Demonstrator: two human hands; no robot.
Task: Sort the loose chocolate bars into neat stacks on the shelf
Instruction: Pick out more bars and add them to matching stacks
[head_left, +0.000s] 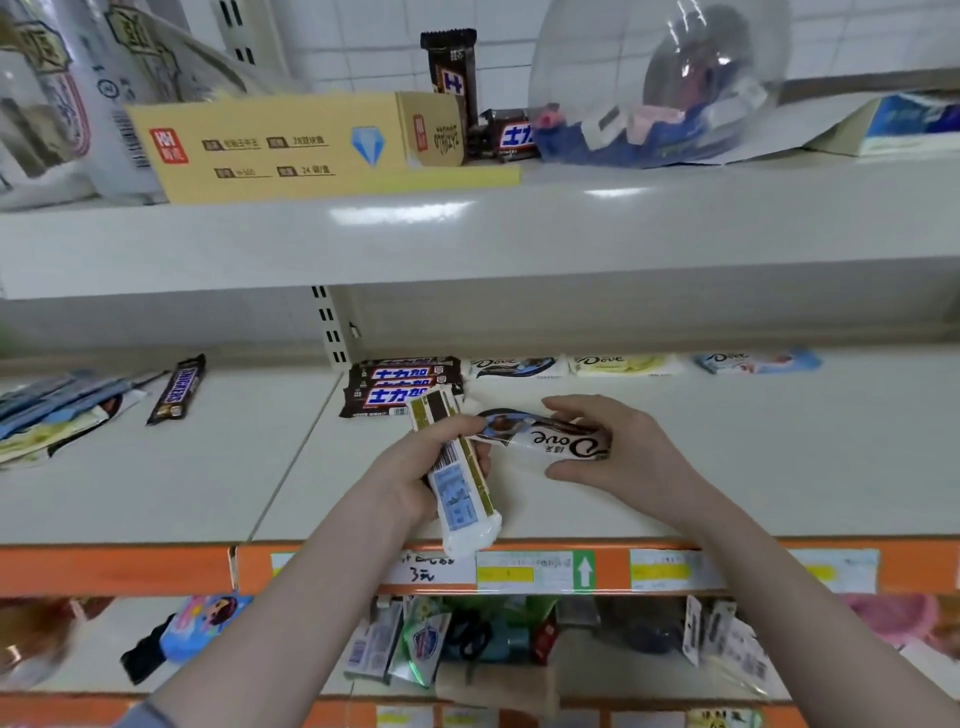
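Two chocolate bars are held above the shelf (727, 467): a white bar (460, 488) is gripped by the left hand (415, 467), a Dove bar (545, 436) pinched by the right hand (623, 447).

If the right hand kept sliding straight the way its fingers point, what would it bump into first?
The right hand holds a Dove bar and points left. It would probably first meet the left hand and the white bar gripped there, though depth is hard to judge.
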